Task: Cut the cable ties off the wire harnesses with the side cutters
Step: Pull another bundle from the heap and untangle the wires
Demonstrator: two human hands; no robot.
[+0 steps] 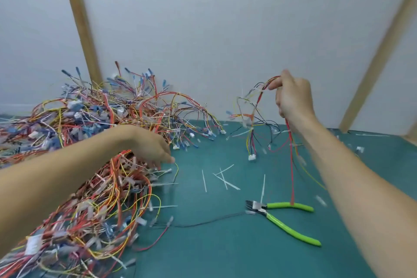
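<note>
Right hand (293, 95) lifts harness (255, 117).

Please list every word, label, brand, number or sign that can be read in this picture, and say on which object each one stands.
None can be read.
Side cutters: no brand or marking shows on the green handles or the metal head.
Pile of wire harnesses: white tags and connectors are too blurred to tell whether they carry text.
Harness held up by the right hand: its white pieces are too small and blurred to read.
Green mat and wall: no print visible.

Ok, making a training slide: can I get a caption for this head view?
Right hand lifts a wire harness; side cutters lie on the mat.
</note>
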